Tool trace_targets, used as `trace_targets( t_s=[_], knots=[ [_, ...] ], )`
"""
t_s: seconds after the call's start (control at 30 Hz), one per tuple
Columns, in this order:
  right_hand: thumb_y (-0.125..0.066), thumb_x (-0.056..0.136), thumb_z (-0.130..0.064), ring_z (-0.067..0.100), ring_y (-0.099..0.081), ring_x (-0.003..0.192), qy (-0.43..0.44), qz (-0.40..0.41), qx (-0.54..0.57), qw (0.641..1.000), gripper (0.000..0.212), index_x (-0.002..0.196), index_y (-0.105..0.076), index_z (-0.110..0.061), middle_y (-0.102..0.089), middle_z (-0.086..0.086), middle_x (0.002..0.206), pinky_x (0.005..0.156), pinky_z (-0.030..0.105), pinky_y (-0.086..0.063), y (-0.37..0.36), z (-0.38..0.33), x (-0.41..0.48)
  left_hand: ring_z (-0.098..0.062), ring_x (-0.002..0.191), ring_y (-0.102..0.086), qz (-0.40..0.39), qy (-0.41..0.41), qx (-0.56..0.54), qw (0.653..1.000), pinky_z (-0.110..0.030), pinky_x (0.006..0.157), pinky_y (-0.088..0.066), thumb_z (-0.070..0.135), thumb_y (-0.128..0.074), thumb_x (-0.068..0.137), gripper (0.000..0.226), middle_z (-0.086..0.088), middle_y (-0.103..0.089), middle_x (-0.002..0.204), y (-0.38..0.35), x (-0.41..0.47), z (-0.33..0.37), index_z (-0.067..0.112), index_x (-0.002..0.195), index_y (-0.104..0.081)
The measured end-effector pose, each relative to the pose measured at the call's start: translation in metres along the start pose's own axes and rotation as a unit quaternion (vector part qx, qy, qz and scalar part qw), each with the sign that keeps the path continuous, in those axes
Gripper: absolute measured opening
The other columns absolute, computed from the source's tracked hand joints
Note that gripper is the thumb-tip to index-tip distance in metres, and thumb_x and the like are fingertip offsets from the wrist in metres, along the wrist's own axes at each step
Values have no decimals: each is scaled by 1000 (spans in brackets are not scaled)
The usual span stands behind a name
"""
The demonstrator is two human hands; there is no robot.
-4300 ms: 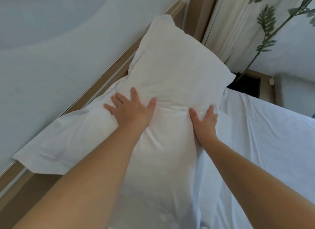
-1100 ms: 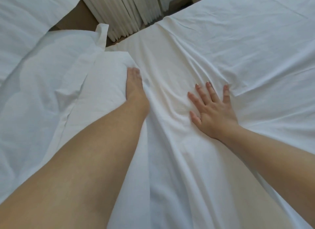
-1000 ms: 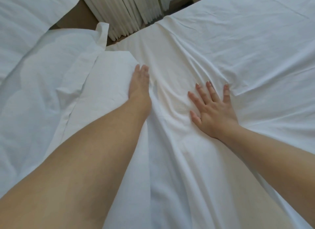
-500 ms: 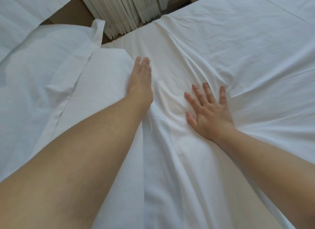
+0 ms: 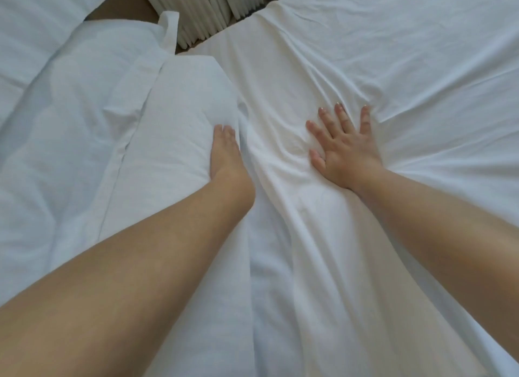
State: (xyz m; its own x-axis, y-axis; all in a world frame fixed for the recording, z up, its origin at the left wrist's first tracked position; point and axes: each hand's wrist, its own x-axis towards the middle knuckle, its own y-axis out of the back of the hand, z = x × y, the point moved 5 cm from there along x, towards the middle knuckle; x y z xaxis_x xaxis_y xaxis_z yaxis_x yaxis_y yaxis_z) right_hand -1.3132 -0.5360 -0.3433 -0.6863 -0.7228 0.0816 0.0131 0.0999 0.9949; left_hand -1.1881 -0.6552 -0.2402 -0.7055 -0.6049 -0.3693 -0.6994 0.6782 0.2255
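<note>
White bedding fills the view, with a pleated curtain [image 5: 213, 8] beyond the pillow [image 5: 179, 118]. The left hand [image 5: 226, 152] has slid back along the pillow's right edge, nearer the person than half a second ago. Its fingers are straight and together, wedged edge-on where the pillow meets the sheet [image 5: 393, 67], gripping nothing. The right hand [image 5: 346, 149] stays on the sheet right of the pillow, fingers spread flat, pressing wrinkled cloth. A second pillow [image 5: 56, 109] lies just left of the pillow.
</note>
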Motion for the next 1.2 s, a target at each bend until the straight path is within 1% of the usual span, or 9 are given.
trace_targets(
  t_s=[0.13,0.4,0.57,0.73,0.8,0.9,0.97,1.1,1.2],
  knots=[
    [-12,94,-57,29,5,151,-2,-8,-4,1000,67,156,-8,-30,-1,3,164,114,64,10,4,-2,-2,-35,148,10,27,-15,-21,999,-51,116,11,43,-19,102,74,-23,10,159,-9,-32,12,-6,149,8],
    [-11,97,-52,29,4,151,-11,-36,-5,999,66,156,-7,-25,0,5,164,115,61,9,6,-6,-11,-35,148,12,18,-19,-19,999,-52,115,11,47,-16,102,76,-22,13,159,-16,-67,9,-6,149,11],
    [-13,98,-50,28,3,151,-8,-46,4,999,66,157,-5,-22,0,7,164,116,59,8,8,-6,-26,-36,147,12,16,-7,-44,999,-51,116,9,47,-12,103,74,-23,14,158,-17,-82,6,-6,148,13],
    [-14,97,-48,27,3,151,-8,-60,15,998,66,157,-3,-20,1,8,164,118,57,7,9,-8,-45,-37,147,13,28,-24,-66,997,-50,116,10,48,-10,103,75,-25,15,158,-11,-104,14,-7,147,14],
    [-14,97,-47,27,4,151,-8,-67,20,998,66,157,-3,-20,2,9,164,118,56,6,11,-10,-53,-37,147,12,31,-33,-61,997,-50,116,11,49,-10,102,76,-25,15,158,-14,-111,19,-8,147,13],
    [-14,97,-46,28,5,151,-7,-66,24,998,66,157,-2,-20,3,9,164,119,55,6,11,-14,-63,-36,147,12,29,-22,-74,997,-49,117,10,50,-11,102,77,-24,15,158,-17,-122,19,-8,147,13],
    [-14,97,-46,29,5,150,-9,-67,25,997,66,157,-2,-20,4,10,164,119,55,6,12,-14,-70,-36,147,13,36,-38,-70,996,-49,117,10,50,-11,102,78,-25,15,158,-17,-127,27,-8,147,13],
    [-12,97,-45,30,7,150,-4,-72,27,997,65,157,-2,-22,5,10,164,119,55,7,12,-20,-80,-37,147,14,28,-31,-65,997,-49,116,11,51,-9,102,78,-25,17,157,-26,-145,30,-8,147,14],
    [-10,97,-46,30,8,150,-2,-81,18,997,64,157,-1,-24,6,10,164,119,55,8,11,-20,-87,-37,147,13,16,-44,-62,997,-50,116,11,49,-10,102,77,-25,14,158,-27,-154,34,-9,147,11]
  ],
)
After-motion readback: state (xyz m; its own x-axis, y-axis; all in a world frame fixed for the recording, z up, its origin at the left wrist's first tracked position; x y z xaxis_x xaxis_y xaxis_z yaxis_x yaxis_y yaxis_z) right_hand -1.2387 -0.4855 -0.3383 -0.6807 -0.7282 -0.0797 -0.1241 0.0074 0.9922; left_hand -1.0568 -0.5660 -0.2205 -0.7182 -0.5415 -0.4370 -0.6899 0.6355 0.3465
